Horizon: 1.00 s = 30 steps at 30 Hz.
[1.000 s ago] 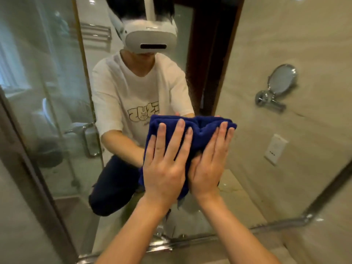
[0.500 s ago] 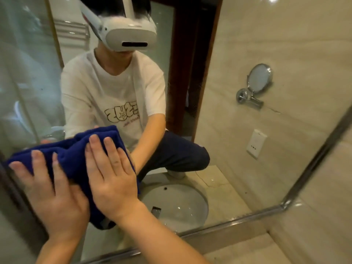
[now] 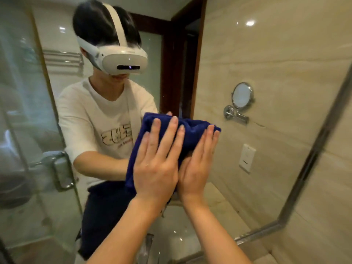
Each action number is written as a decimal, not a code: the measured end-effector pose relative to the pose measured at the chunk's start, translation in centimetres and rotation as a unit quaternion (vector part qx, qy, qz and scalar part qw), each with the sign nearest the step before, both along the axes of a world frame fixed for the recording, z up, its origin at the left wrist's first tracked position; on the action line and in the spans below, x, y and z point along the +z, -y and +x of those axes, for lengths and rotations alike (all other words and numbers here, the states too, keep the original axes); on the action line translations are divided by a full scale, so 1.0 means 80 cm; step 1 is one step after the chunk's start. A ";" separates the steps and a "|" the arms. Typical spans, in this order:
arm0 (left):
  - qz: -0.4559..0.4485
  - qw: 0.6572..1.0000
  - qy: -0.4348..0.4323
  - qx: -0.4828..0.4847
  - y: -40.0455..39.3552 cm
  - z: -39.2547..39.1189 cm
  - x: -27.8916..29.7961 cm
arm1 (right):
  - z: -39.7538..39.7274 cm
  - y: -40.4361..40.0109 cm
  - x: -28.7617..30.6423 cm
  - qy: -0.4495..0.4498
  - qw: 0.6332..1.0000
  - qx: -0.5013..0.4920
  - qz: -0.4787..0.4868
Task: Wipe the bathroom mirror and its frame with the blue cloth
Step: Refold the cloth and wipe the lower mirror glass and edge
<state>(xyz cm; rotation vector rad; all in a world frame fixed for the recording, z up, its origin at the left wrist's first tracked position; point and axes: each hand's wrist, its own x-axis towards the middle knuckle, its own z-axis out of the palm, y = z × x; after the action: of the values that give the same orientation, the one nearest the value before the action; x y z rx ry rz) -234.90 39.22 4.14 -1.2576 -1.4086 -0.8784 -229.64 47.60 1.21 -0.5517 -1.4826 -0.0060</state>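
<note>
Head view, one blue cloth, left hand, right hand, flat on one mirror

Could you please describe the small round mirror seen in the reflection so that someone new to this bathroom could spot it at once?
Start from the large wall mirror that the hands wipe with the blue cloth. In its reflection, on the beige tiled wall to the right of the cloth, hangs the small round mirror. Unlike the flat white socket plate below it, it is a chrome-rimmed disc on a chrome arm.
</note>
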 end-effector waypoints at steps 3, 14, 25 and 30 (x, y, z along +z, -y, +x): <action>-0.116 0.989 -0.089 -0.025 -0.020 0.005 -0.013 | 0.007 -0.006 -0.041 -0.049 0.987 -0.045 -0.143; 0.106 0.985 0.093 0.098 0.124 -0.103 -0.017 | -0.087 0.134 0.043 0.099 0.982 0.111 0.117; 0.137 0.985 0.078 0.063 0.078 -0.066 0.031 | -0.061 0.085 0.084 0.065 0.980 0.088 0.164; 0.007 1.000 0.002 0.000 -0.009 0.010 0.044 | 0.007 -0.020 0.045 -0.038 0.997 0.025 0.062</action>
<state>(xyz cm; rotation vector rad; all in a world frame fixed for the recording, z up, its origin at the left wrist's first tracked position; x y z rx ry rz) -234.11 39.96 7.64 -1.2465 -1.4029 -0.8895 -229.10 49.17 4.84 -0.4096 -1.4104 -0.0368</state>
